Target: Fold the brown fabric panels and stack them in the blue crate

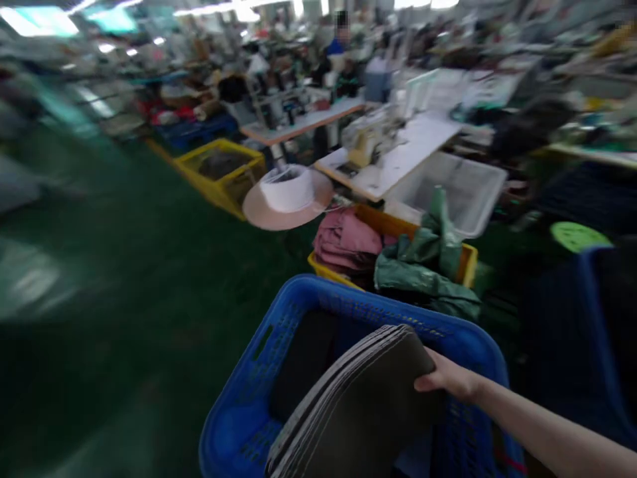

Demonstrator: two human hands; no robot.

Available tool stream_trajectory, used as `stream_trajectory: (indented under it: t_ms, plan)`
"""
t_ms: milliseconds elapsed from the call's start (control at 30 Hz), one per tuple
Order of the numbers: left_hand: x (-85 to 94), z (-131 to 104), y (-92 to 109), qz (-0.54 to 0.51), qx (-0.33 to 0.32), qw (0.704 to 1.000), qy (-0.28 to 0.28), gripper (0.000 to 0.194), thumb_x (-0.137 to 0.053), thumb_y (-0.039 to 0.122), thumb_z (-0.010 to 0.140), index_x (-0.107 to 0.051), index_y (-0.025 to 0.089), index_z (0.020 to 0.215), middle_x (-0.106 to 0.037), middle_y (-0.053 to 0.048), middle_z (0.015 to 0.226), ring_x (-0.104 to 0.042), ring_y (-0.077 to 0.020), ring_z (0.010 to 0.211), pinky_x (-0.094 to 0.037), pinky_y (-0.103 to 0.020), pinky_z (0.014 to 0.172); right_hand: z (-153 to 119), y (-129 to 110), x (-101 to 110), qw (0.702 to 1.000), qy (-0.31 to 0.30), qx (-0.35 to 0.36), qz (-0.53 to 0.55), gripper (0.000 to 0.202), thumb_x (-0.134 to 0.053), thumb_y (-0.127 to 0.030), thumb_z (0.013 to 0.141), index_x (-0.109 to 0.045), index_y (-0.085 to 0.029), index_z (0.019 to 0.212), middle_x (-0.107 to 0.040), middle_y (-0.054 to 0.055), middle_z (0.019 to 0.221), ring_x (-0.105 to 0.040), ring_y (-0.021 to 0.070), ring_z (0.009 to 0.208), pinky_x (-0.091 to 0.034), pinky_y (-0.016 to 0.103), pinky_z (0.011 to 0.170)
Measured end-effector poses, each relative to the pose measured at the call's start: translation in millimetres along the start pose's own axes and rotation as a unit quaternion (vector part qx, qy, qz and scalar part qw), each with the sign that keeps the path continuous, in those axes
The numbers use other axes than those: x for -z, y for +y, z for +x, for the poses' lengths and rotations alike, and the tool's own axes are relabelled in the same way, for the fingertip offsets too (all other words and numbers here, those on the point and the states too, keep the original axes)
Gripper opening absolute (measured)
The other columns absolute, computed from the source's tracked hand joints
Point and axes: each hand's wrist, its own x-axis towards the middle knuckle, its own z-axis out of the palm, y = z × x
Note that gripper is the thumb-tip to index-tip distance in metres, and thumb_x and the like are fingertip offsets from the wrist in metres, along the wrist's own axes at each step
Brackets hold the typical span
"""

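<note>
Green workshop floor [149,299], right hand [450,377] pinching the far right end of a dark stack [368,405] over the blue basket [378,300], long axis running leftward and nearer from hand toward basket's near left side, left hand out of view.

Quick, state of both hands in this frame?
Left hand: out of view, cannot be told.
Right hand: closed on a stack of dark sheets.

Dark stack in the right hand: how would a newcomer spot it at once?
Find the blue basket at the bottom centre of the view. Over it, the right hand grips a dark, bent stack. Its layered, pale edges set it apart from the plain dark piece in the basket.
</note>
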Motion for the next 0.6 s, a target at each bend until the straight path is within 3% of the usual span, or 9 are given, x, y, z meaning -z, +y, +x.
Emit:
stream_trajectory:
  t_ms: [100, 167, 200, 267, 300, 367, 467, 533, 600]
  plan:
    - [-77.2, -82.0, 55.3, 0.055, -0.045, 0.997, -0.012, 0.044, -0.036, 0.045, 0.096, -0.057, 0.029, 0.131, -0.073, -0.008, 0.11, -0.062, -0.0387, 0.107, -0.06, -0.053, 0.075, -70.3, -26.4, 14.7, 0.996, 0.052, 0.042, 0.057, 0.074, -0.083, -0.021, 0.06, -0.056, -0.023, 0.129, -0.068, 0.007, 0.12, -0.063, 0.0303, 0.112, -0.049, 0.046, 0.099]
    - [-114.2, -155.5, 66.3, 0.09, -0.102, 0.988, -0.071, 0.046, -0.04, 0.053, 0.093, -0.058, 0.031, 0.129, -0.072, -0.008, 0.112, -0.062, -0.0386, 0.107, -0.06, -0.052, 0.078, -123.1, -41.6, 40.0, 0.99, 0.105, 0.061, 0.076, 0.07, -0.084, -0.02, 0.06, -0.058, -0.02, 0.125, -0.069, 0.008, 0.116, -0.065, 0.03, 0.108, -0.052, 0.044, 0.095]
    - [-123.8, -189.5, 63.3, 0.111, -0.134, 0.978, -0.117, 0.047, -0.045, 0.056, 0.09, -0.059, 0.033, 0.128, -0.072, -0.009, 0.114, -0.062, -0.0392, 0.108, -0.06, -0.053, 0.08, -151.8, -47.5, 55.1, 0.985, 0.132, 0.071, 0.085, 0.068, -0.083, -0.02, 0.06, -0.058, -0.019, 0.123, -0.069, 0.008, 0.115, -0.066, 0.0296, 0.108, -0.053, 0.042, 0.093]
    - [-126.6, -241.8, 48.0, 0.156, -0.194, 0.938, -0.24, 0.049, -0.055, 0.061, 0.083, -0.061, 0.036, 0.125, -0.069, -0.009, 0.119, -0.059, -0.04, 0.113, -0.058, -0.054, 0.086, -211.6, -56.1, 86.8, 0.972, 0.187, 0.098, 0.102, 0.063, -0.082, -0.021, 0.061, -0.06, -0.018, 0.12, -0.07, 0.008, 0.113, -0.066, 0.0289, 0.106, -0.054, 0.039, 0.091]
    - [-122.8, -260.2, 38.9, 0.181, -0.223, 0.904, -0.317, 0.049, -0.059, 0.061, 0.08, -0.062, 0.038, 0.123, -0.069, -0.009, 0.12, -0.058, -0.0398, 0.116, -0.057, -0.054, 0.089, -242.0, -59.1, 103.3, 0.964, 0.215, 0.112, 0.11, 0.061, -0.082, -0.022, 0.062, -0.06, -0.017, 0.118, -0.071, 0.009, 0.112, -0.067, 0.0287, 0.105, -0.055, 0.038, 0.088]
    - [-114.7, -290.2, 22.8, 0.216, -0.274, 0.808, -0.475, 0.047, -0.067, 0.06, 0.075, -0.065, 0.039, 0.117, -0.069, -0.006, 0.119, -0.055, -0.0384, 0.122, -0.055, -0.052, 0.093, -302.2, -62.9, 138.6, 0.944, 0.275, 0.136, 0.123, 0.058, -0.082, -0.023, 0.062, -0.061, -0.017, 0.116, -0.072, 0.009, 0.108, -0.069, 0.0283, 0.1, -0.057, 0.036, 0.084]
    - [-122.6, -356.8, 1.9, 0.216, -0.299, 0.754, -0.543, 0.046, -0.078, 0.052, 0.069, -0.07, 0.031, 0.11, -0.07, -0.008, 0.116, -0.049, -0.0373, 0.13, -0.05, -0.047, 0.103, -390.2, -64.2, 202.5, 0.911, 0.348, 0.173, 0.143, 0.054, -0.08, -0.025, 0.065, -0.063, -0.016, 0.115, -0.072, 0.01, 0.106, -0.07, 0.028, 0.097, -0.057, 0.035, 0.083]
    - [-144.8, -431.1, -17.2, 0.189, -0.266, 0.726, -0.605, 0.057, -0.08, 0.048, 0.069, -0.067, 0.023, 0.118, -0.067, -0.011, 0.122, -0.05, -0.0373, 0.129, -0.048, -0.046, 0.105, -446.9, -63.0, 253.5, 0.888, 0.387, 0.193, 0.158, 0.052, -0.08, -0.026, 0.066, -0.064, -0.015, 0.114, -0.073, 0.012, 0.105, -0.07, 0.0286, 0.094, -0.057, 0.036, 0.081]
    - [-176.2, -520.6, -44.0, 0.168, -0.222, 0.694, -0.664, 0.071, -0.077, 0.051, 0.074, -0.054, 0.023, 0.134, -0.066, -0.01, 0.124, -0.062, -0.0329, 0.117, -0.055, -0.045, 0.096, -500.5, -61.0, 308.9, 0.864, 0.426, 0.197, 0.181, 0.052, -0.081, -0.027, 0.065, -0.065, -0.014, 0.113, -0.073, 0.013, 0.103, -0.071, 0.0299, 0.09, -0.057, 0.037, 0.078]
